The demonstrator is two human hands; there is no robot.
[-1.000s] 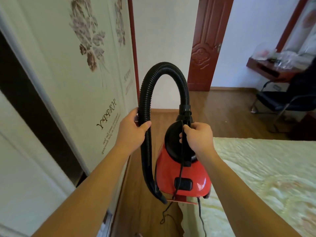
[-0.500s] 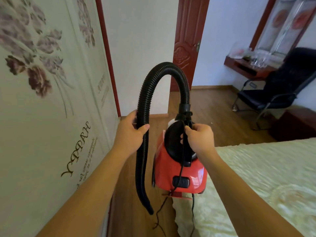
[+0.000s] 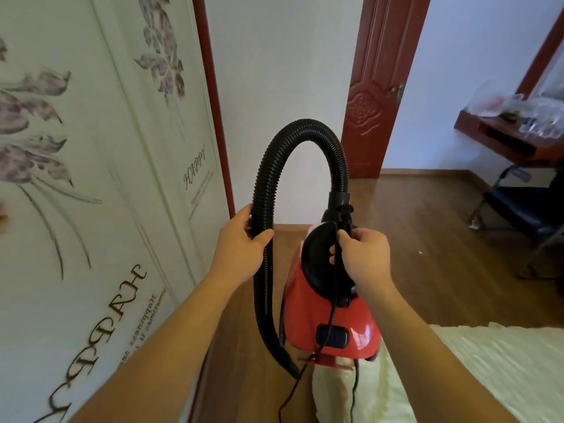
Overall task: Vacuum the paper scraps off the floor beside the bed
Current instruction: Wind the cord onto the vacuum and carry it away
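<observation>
A red canister vacuum [image 3: 331,325] with a black top hangs in front of me, carried off the floor. My right hand [image 3: 364,256] grips its black handle together with the thin power cord. A ribbed black hose [image 3: 305,129] arches up from the vacuum's front and comes down on the left, where my left hand [image 3: 241,245] grips it. The hose's tapered nozzle end [image 3: 285,358] hangs beside the red body. The pale green bed [image 3: 476,380] fills the lower right. One tiny white speck [image 3: 420,252] lies on the wooden floor [image 3: 427,227].
A wardrobe with flower-printed sliding doors [image 3: 91,209] runs close along the left. A dark red door [image 3: 378,96] stands ahead. At the right are a black chair [image 3: 518,206] and a red shelf [image 3: 503,138] with clear items. The cord [image 3: 293,395] dangles below the vacuum.
My view has swung left and forward along the wardrobe. Both hands keep their hold on hose and handle, and the nozzle end hangs nearer the red body.
</observation>
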